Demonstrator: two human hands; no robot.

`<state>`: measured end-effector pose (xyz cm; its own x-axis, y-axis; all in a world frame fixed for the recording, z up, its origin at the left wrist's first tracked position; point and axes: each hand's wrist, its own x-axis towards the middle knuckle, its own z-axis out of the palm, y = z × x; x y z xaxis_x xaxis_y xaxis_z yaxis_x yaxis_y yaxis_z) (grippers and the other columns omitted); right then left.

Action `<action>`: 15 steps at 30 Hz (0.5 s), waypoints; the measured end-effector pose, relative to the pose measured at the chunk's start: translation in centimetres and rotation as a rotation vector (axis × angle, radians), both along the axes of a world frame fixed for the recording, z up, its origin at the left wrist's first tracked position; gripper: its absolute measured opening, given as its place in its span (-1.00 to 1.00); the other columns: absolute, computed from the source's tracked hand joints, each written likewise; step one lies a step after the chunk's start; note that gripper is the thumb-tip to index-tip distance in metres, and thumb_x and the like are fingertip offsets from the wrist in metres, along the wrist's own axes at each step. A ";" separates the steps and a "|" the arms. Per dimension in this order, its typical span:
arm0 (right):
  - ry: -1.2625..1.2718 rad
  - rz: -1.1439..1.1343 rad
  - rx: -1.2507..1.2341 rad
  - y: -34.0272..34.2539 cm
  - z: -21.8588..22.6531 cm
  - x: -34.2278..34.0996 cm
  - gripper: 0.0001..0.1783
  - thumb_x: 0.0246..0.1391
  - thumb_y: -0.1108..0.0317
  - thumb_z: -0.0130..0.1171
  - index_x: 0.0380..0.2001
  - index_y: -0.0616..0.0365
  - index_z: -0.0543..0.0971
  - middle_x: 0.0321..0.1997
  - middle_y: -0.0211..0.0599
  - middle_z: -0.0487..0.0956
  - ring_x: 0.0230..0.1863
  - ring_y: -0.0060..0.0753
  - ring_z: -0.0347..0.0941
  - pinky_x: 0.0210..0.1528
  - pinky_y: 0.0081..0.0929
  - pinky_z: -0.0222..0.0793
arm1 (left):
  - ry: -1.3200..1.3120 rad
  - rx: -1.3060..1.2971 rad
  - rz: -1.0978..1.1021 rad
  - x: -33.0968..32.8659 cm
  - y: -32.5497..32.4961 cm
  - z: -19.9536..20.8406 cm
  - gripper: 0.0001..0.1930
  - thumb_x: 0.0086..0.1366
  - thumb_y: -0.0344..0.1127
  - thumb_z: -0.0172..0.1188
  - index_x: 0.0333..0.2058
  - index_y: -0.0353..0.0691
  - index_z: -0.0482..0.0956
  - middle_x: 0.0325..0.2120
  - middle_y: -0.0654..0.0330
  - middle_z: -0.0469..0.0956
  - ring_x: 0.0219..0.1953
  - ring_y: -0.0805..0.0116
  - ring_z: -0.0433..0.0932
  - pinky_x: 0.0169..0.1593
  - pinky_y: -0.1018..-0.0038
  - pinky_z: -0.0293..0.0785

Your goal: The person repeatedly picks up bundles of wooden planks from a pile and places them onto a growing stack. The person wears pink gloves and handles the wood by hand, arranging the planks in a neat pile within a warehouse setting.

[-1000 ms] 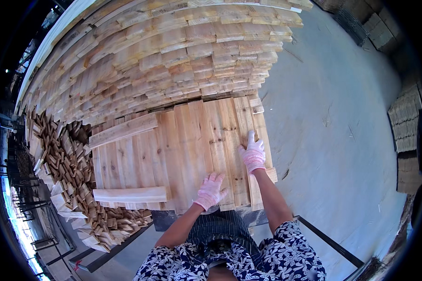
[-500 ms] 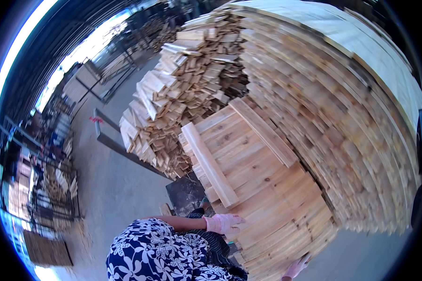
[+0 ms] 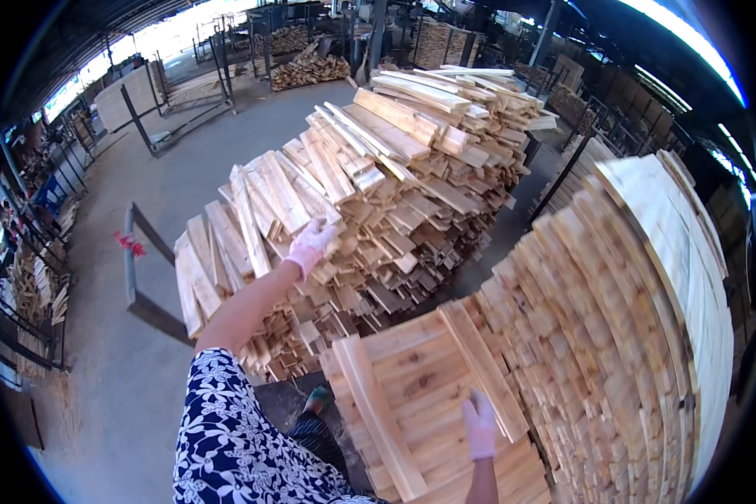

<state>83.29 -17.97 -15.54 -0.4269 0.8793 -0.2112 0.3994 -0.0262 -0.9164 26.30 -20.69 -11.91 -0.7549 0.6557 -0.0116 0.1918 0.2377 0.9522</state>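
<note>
My left hand (image 3: pixel 311 245), in a pale pink glove, reaches out over a large heap of loose wooden planks (image 3: pixel 277 189). Its fingers are stretched toward the plank ends; whether they touch one I cannot tell. My right hand (image 3: pixel 480 427), gloved alike, is over a flat stack of boards laid side by side (image 3: pixel 420 386). Its fingers are extended and it holds nothing visible, close to the right-hand strip of wood (image 3: pixel 483 370). A second strip (image 3: pixel 378 420) lies along the left side of this stack, roughly parallel to the first.
A tall stack of planks (image 3: pixel 588 336) with a pale top layer (image 3: pixel 664 227) rises at the right. A grey metal frame (image 3: pixel 155 319) with a red tie stands left of the heap. Racks and more wood piles (image 3: pixel 311 71) are farther back.
The view has swung up toward the heap. My left hand has left the near boards and stretched out to the heap. My right hand has moved from the stack's near edge onto its top.
</note>
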 end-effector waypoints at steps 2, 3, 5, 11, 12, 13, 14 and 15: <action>0.144 0.079 0.054 7.8 -3.7 -11.2 -0.46 0.34 0.20 0.12 0.26 0.28 0.39 -0.16 -0.42 0.50 -0.26 -0.63 0.39 -0.16 -0.61 0.41 | 0.181 -0.086 0.090 -7.6 5.9 0.0 -0.20 0.36 0.19 0.15 0.30 -0.37 0.30 0.08 -0.10 0.55 0.01 0.08 0.61 0.05 0.30 0.50; 0.225 0.129 -0.082 10.5 -1.3 -18.2 -0.47 0.34 0.18 0.13 0.28 0.21 0.38 -0.26 -0.51 0.48 -0.32 -0.64 0.38 -0.23 -0.56 0.41 | 0.114 -0.159 0.053 -10.1 7.1 -0.1 -0.24 0.39 0.14 0.12 0.34 -0.34 0.25 0.12 -0.16 0.50 0.05 0.03 0.59 0.09 0.31 0.48; 0.497 0.060 -0.439 17.5 0.6 -28.8 -0.57 0.33 0.08 0.16 0.20 -0.11 0.42 -0.32 -0.54 0.45 -0.36 -0.58 0.40 -0.28 -0.55 0.39 | 0.373 -0.483 -0.154 -12.7 10.2 0.4 -0.34 0.45 -0.09 0.03 0.41 -0.25 0.12 0.25 -0.22 0.36 0.12 -0.09 0.54 0.19 0.30 0.45; 0.186 -0.072 -0.191 29.8 10.6 -50.0 -0.11 0.13 -0.40 0.13 0.34 -0.01 0.39 0.16 -0.11 0.54 0.03 -0.04 0.52 0.08 -0.06 0.43 | -0.395 -0.426 0.020 -17.7 16.6 6.1 -0.30 0.48 -0.07 -0.06 0.48 -0.11 -0.05 0.44 -0.01 0.11 0.36 -0.10 0.25 0.36 -0.05 0.16; -0.011 -0.045 -0.107 31.7 10.7 -51.7 -0.04 0.12 -0.43 0.10 0.36 0.07 0.37 0.23 -0.05 0.50 0.13 0.00 0.47 0.16 -0.09 0.37 | -0.531 -0.407 0.056 -17.5 17.0 8.4 -0.27 0.48 0.00 -0.06 0.49 -0.10 -0.07 0.46 0.03 0.08 0.40 -0.09 0.19 0.38 -0.13 0.10; -0.208 -0.014 -0.033 33.6 10.6 -53.5 0.03 0.12 -0.46 0.07 0.38 0.15 0.34 0.31 0.00 0.45 0.22 0.04 0.42 0.24 -0.11 0.32 | -0.624 -0.406 0.090 -17.3 17.4 9.8 -0.25 0.49 0.06 -0.05 0.49 -0.08 -0.08 0.48 0.08 0.06 0.44 -0.08 0.13 0.40 -0.21 0.04; -0.402 0.017 0.041 34.8 9.6 -54.9 0.09 0.11 -0.49 0.04 0.40 0.23 0.31 0.38 0.06 0.41 0.32 0.09 0.37 0.32 -0.14 0.26 | -0.700 -0.415 0.121 -17.1 17.7 10.9 -0.22 0.49 0.13 -0.05 0.50 -0.07 -0.10 0.49 0.12 0.03 0.48 -0.07 0.08 0.42 -0.29 -0.02; -0.446 0.032 0.083 35.0 9.1 -56.9 0.13 0.08 -0.52 0.03 0.37 0.30 0.32 0.39 0.12 0.37 0.37 0.09 0.33 0.35 -0.14 0.24 | -0.672 -0.400 0.127 -17.7 18.2 10.9 -0.23 0.48 0.16 -0.07 0.49 -0.05 -0.07 0.49 0.11 0.04 0.48 -0.08 0.07 0.43 -0.25 -0.03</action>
<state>26.43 17.04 -6.44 -0.3377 0.8887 -0.3100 0.7547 0.0589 -0.6534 8.59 -2.46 -1.04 -0.5718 0.4149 -0.7078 -0.4454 0.5675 0.6925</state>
